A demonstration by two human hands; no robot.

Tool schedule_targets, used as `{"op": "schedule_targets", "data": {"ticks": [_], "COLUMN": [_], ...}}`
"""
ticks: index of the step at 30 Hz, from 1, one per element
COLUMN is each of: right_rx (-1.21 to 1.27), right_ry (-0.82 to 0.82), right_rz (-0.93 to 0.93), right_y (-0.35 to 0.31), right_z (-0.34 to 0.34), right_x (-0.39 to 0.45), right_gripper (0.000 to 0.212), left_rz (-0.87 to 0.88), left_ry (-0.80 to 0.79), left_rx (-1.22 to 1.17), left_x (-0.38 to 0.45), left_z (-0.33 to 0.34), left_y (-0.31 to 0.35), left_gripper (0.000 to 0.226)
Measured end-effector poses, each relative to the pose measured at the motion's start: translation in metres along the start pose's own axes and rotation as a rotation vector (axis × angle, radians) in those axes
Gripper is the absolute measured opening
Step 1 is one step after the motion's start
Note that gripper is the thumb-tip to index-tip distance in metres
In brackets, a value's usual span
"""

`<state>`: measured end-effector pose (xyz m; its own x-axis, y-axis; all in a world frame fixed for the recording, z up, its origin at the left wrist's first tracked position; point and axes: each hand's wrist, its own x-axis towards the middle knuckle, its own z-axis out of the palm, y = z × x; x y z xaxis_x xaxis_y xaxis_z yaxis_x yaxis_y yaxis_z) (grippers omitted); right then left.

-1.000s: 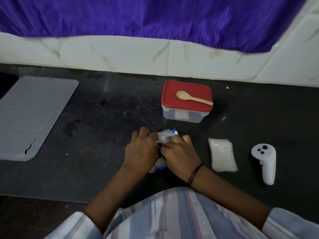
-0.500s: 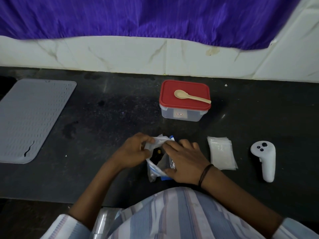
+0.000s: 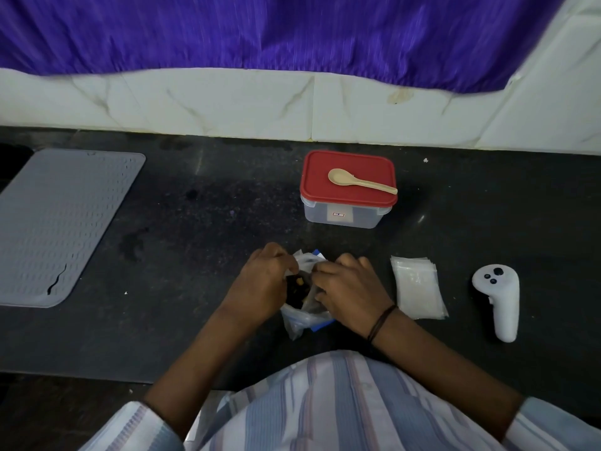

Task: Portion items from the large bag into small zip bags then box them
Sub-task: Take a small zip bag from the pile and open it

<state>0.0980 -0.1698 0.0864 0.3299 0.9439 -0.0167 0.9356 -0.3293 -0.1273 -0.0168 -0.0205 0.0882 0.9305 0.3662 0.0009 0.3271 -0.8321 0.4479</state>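
Pinching its rim, both hands (image 3: 260, 281) (image 3: 349, 288) hold open the large bag (image 3: 300, 315) (dark and yellow bits inside) near the lidded box (image 3: 344, 216).

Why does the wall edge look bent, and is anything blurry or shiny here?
Head view: the wide lens bows the tiled wall; the purple curtain is smeared; a small glint shows on the dark counter beside the red-lidded box; lighting is dim and even.

Grey mat (image 3: 61, 222), white controller (image 3: 497, 297)
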Motion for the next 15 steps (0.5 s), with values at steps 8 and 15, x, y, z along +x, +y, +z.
{"op": "schedule_targets", "data": {"ticks": [8, 15], "right_rx": [0.09, 0.031], "right_ry": [-0.117, -0.07], "right_rz": [0.019, -0.13], "right_y": [0.012, 0.008], "right_z": [0.005, 0.0], "right_x": [-0.006, -0.009], "right_gripper": [0.067, 0.035], "left_rz": [-0.024, -0.007], "left_ry": [-0.211, -0.134], "left_rx": [-0.169, -0.18], "left_x": [-0.002, -0.002], "left_z": [-0.01, -0.012], "left_y": [-0.013, -0.013], "left_gripper": [0.063, 0.062]}}
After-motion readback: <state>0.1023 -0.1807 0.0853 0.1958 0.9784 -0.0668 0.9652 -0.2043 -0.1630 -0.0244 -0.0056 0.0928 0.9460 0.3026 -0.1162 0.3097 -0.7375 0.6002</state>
